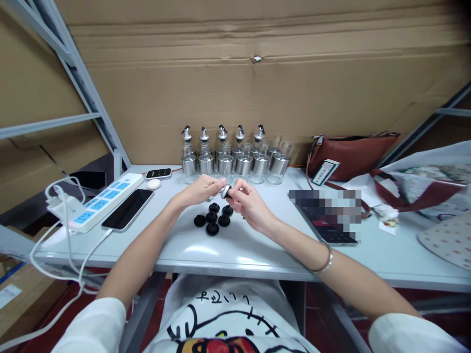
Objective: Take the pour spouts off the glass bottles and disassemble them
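Note:
Above the desk, an oil bottle pourer (225, 191) with a silver cap and a black lower part is held between my two hands. My left hand (203, 188) pinches its silver side, and the fingers of my right hand (250, 204) close on the black part. My fingers cover some of it. Just below lies a cluster of black stoppers (212, 216). Behind my hands, glass bottles (224, 164) with silver bands stand in rows. Several at the back carry silver pourers with black levers (222, 131), while the front bottles have bare necks.
On the left lie a white power strip (106, 202), a phone (128, 209) on a cable, a small white device (158, 173) and a round white object (153, 184). A tablet (324, 220), a brown bag (353, 159) and a plastic bag (437, 171) are at right. Cardboard (257, 88) backs the desk.

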Demonstrator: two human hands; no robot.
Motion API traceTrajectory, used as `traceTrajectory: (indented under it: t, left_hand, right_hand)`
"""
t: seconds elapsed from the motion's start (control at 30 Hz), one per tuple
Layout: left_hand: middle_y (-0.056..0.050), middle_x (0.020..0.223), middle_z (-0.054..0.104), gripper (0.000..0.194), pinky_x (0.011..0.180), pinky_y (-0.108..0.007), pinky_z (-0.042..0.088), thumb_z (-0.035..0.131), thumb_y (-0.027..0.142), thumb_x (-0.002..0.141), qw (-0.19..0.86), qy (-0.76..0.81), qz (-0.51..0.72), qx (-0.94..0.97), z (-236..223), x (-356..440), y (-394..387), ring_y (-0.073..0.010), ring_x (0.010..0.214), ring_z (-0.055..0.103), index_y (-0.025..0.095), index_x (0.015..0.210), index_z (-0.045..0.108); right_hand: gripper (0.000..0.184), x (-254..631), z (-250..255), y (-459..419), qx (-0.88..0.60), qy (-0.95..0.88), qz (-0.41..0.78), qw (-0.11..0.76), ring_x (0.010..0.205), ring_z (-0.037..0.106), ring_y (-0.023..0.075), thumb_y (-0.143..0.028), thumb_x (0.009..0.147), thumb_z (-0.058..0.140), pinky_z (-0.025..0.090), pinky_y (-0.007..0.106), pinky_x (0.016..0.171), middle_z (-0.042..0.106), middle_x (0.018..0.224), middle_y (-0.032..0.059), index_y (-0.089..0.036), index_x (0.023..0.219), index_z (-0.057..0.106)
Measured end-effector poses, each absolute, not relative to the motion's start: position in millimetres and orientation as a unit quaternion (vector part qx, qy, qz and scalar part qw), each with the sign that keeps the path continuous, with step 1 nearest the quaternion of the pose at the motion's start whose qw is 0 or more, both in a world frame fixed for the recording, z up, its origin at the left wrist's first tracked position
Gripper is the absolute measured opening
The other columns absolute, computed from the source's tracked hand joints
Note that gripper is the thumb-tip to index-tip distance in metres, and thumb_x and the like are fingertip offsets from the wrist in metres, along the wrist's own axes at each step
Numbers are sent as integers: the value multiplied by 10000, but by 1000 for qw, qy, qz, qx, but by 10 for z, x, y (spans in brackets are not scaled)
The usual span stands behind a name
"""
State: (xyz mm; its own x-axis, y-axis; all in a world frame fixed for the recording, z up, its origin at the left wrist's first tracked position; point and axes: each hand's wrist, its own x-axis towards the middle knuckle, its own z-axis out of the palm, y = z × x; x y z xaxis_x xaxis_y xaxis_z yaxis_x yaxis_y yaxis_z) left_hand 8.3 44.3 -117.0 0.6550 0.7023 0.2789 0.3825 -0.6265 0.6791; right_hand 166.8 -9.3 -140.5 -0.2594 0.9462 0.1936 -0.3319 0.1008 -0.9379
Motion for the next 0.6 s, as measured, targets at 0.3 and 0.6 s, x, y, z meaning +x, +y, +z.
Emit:
traceTrajectory:
  t: [0.3,0.6]
  left_hand:
    - [24,506,347,573,480,-226,262,294,651,811,341,322,221,855,-1168,52,481,-82,490,302,165,517,366]
    - [24,488,404,556,593,-269,317,146,469,953,13,284,399,872,-1415,129,406,-102,494,343,172,532,356]
  right_hand:
    - [220,1826,-1426,8,-289,-834,60,467,505,334,82,-174,739,522,271,224,496,381,559,-52,-204,621,339]
    - [396,1916,-1425,79,-327,-659,499,458,517,484,112,-567,772,549,359,235,501,562,645,-5,-215,807,369]
